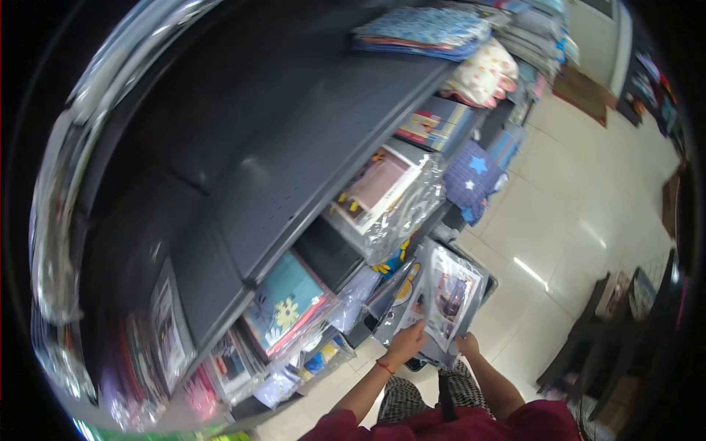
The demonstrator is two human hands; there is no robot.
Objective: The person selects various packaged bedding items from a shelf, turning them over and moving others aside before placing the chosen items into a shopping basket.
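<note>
In front of my body is a transparent plastic pack of folded grey fabric point(445, 298), with a printed picture card on top. My left hand point(407, 343), with a red thread round the wrist, grips its near left edge. The fingers of my right hand point(468, 344) are closed on the near right corner. The pack is tilted, and its wrapping is loose and wrinkled. Part of a yellow-and-grey design shows at its left side. Beyond it, on the shelf, lies a similar pack with a pink picture card point(379, 187).
A dark metal shelf unit point(294, 132) fills the left, its edge running diagonally. It holds folded blue fabrics point(423, 33), a turquoise flowered pack point(287, 301) and a navy star-patterned bundle point(473, 173). Tiled floor point(559, 198) lies right, a brown doormat point(581, 94) beyond, a dark rack point(588, 331) lower right.
</note>
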